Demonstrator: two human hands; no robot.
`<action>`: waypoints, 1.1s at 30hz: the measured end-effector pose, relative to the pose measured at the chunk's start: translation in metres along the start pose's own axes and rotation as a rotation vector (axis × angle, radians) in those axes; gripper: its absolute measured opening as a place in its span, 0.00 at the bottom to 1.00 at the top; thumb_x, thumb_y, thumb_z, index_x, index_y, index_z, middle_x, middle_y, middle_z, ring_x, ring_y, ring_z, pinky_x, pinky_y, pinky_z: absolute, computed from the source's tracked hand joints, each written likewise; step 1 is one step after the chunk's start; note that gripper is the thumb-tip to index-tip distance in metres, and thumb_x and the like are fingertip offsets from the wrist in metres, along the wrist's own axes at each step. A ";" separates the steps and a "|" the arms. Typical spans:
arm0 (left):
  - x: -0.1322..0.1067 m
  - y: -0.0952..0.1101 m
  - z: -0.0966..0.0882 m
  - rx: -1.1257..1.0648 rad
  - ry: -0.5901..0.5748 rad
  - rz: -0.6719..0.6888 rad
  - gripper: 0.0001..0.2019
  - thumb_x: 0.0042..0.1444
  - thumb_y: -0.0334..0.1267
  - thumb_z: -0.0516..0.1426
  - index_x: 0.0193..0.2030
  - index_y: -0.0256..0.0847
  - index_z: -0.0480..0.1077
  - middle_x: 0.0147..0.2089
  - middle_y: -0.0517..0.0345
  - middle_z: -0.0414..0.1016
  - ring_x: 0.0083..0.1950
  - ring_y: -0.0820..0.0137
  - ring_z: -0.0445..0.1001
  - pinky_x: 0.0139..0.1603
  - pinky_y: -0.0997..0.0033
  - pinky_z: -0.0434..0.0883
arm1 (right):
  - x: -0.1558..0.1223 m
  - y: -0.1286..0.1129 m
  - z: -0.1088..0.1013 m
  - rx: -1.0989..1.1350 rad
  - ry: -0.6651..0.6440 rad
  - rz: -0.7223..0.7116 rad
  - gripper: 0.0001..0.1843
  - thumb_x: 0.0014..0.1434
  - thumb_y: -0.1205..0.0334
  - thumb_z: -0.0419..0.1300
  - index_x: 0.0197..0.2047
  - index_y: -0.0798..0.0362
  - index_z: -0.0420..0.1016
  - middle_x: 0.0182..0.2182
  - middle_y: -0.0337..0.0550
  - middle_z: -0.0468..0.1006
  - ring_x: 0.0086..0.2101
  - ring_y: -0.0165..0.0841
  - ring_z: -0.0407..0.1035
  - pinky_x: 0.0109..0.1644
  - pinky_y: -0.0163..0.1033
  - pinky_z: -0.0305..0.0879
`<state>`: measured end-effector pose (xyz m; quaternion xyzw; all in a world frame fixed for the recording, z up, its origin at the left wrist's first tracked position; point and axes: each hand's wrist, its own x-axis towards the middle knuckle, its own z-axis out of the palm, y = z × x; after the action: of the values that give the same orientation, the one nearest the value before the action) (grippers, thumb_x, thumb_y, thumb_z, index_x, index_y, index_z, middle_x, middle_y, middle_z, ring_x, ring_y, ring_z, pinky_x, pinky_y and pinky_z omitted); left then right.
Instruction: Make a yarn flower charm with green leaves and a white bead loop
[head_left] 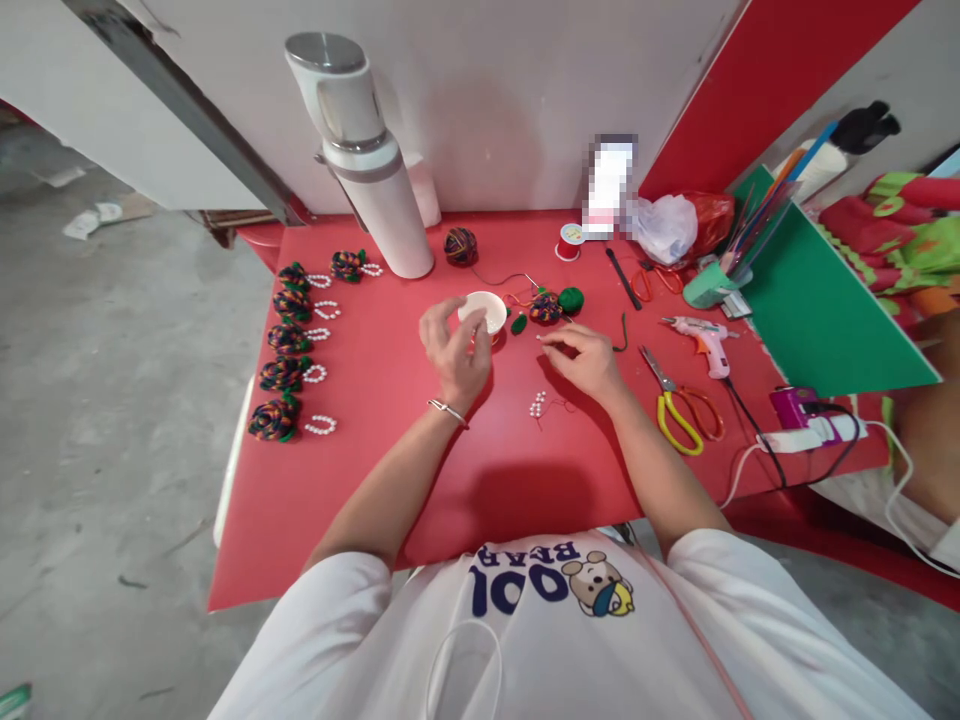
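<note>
My left hand (456,348) is at the left side of a small white cup (495,303) with white beads inside. Its thumb and forefinger are curved and apart at the rim, partly hiding the cup. To its right, my right hand (589,358) is closed in a pinch, with a tiny white bead (538,338) at the fingertips. Below the hands lies a small cluster of white beads (538,404) with dark red thread. Behind them sit a multicoloured yarn piece (545,307), a green yarn ball (571,299) and a small green leaf-like piece (519,323).
Several yarn pieces with bead loops (274,418) line the red table's left side. A tall white flask (386,200), yarn ball (460,246) and red thread spool (570,242) stand behind. Yellow-handled scissors (679,420), a pink glue gun (709,340) and a power strip (799,438) lie right.
</note>
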<state>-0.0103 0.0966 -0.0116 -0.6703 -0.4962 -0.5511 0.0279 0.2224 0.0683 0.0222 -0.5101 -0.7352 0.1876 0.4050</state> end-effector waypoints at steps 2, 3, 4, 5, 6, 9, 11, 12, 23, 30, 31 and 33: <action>-0.009 0.009 -0.001 -0.069 -0.091 0.135 0.08 0.70 0.37 0.59 0.51 0.46 0.81 0.48 0.47 0.81 0.52 0.58 0.79 0.57 0.50 0.72 | 0.018 -0.014 0.004 0.066 0.059 -0.015 0.06 0.68 0.62 0.66 0.42 0.48 0.87 0.40 0.44 0.87 0.37 0.34 0.80 0.40 0.39 0.76; -0.015 0.014 -0.001 -0.131 -0.160 0.225 0.09 0.69 0.36 0.59 0.51 0.45 0.81 0.43 0.49 0.81 0.46 0.60 0.80 0.52 0.54 0.74 | 0.028 -0.021 0.007 0.084 0.087 -0.025 0.06 0.68 0.61 0.66 0.42 0.48 0.87 0.40 0.44 0.87 0.37 0.34 0.79 0.40 0.39 0.75; -0.020 0.019 0.001 -0.190 -0.232 0.299 0.09 0.69 0.35 0.59 0.51 0.44 0.81 0.39 0.51 0.81 0.41 0.63 0.79 0.47 0.59 0.74 | 0.037 -0.027 0.010 0.092 0.112 -0.029 0.06 0.68 0.60 0.67 0.42 0.48 0.87 0.39 0.43 0.86 0.36 0.33 0.78 0.40 0.38 0.75; -0.024 0.024 0.003 -0.234 -0.294 0.345 0.10 0.70 0.34 0.58 0.50 0.42 0.81 0.36 0.52 0.81 0.37 0.65 0.79 0.42 0.63 0.74 | 0.046 -0.033 0.013 0.095 0.104 -0.035 0.06 0.68 0.60 0.66 0.42 0.48 0.87 0.39 0.43 0.86 0.36 0.33 0.78 0.40 0.38 0.74; -0.028 0.027 0.005 -0.259 -0.346 0.364 0.10 0.70 0.33 0.57 0.48 0.41 0.81 0.36 0.52 0.82 0.36 0.66 0.79 0.39 0.65 0.74 | 0.055 -0.038 0.017 0.101 0.081 -0.042 0.06 0.68 0.60 0.67 0.42 0.48 0.87 0.39 0.42 0.86 0.36 0.33 0.77 0.40 0.38 0.74; -0.032 0.029 0.013 -0.281 -0.468 0.286 0.12 0.72 0.33 0.55 0.45 0.39 0.82 0.40 0.47 0.86 0.40 0.64 0.83 0.39 0.66 0.78 | 0.074 -0.042 0.025 0.132 -0.011 -0.068 0.05 0.68 0.59 0.68 0.41 0.48 0.87 0.40 0.41 0.87 0.37 0.33 0.78 0.42 0.39 0.74; -0.030 0.024 0.017 -0.277 -0.498 0.177 0.12 0.71 0.33 0.56 0.46 0.39 0.83 0.43 0.46 0.87 0.44 0.63 0.86 0.44 0.64 0.81 | 0.083 -0.034 0.028 0.126 -0.017 -0.050 0.06 0.68 0.59 0.67 0.41 0.48 0.87 0.41 0.42 0.87 0.38 0.34 0.79 0.44 0.39 0.74; -0.029 0.021 0.018 -0.274 -0.502 0.132 0.12 0.71 0.33 0.56 0.47 0.39 0.83 0.45 0.46 0.88 0.45 0.63 0.86 0.47 0.63 0.82 | 0.086 -0.028 0.028 0.106 0.000 -0.027 0.07 0.69 0.59 0.66 0.42 0.48 0.87 0.41 0.42 0.87 0.39 0.35 0.79 0.45 0.40 0.75; -0.026 0.014 0.024 -0.264 -0.514 0.065 0.11 0.67 0.31 0.58 0.47 0.41 0.83 0.46 0.48 0.88 0.45 0.62 0.87 0.46 0.65 0.82 | 0.096 0.007 0.023 -0.470 -0.346 0.059 0.17 0.70 0.64 0.63 0.58 0.44 0.87 0.44 0.47 0.89 0.45 0.41 0.80 0.48 0.42 0.69; -0.024 0.015 0.022 -0.264 -0.564 0.034 0.10 0.67 0.30 0.59 0.48 0.41 0.83 0.48 0.48 0.88 0.47 0.62 0.86 0.48 0.64 0.81 | 0.103 0.010 0.031 -0.576 -0.443 -0.018 0.18 0.70 0.65 0.60 0.57 0.45 0.87 0.48 0.48 0.89 0.49 0.45 0.79 0.46 0.43 0.67; -0.023 0.015 0.022 -0.263 -0.569 0.029 0.11 0.67 0.30 0.59 0.48 0.41 0.83 0.48 0.48 0.88 0.47 0.62 0.86 0.48 0.64 0.81 | 0.103 0.011 0.032 -0.585 -0.450 -0.030 0.18 0.70 0.65 0.60 0.57 0.46 0.88 0.48 0.48 0.89 0.49 0.45 0.80 0.46 0.43 0.67; -0.023 0.015 0.022 -0.260 -0.572 0.024 0.10 0.67 0.30 0.59 0.48 0.41 0.83 0.47 0.49 0.88 0.47 0.62 0.86 0.48 0.64 0.81 | 0.103 0.011 0.033 -0.586 -0.438 -0.036 0.18 0.70 0.66 0.60 0.56 0.48 0.88 0.47 0.49 0.89 0.49 0.46 0.80 0.47 0.44 0.68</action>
<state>0.0183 0.0869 -0.0305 -0.8020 -0.4013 -0.3984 -0.1924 0.1881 0.1699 0.0361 -0.5393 -0.8359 0.0665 0.0778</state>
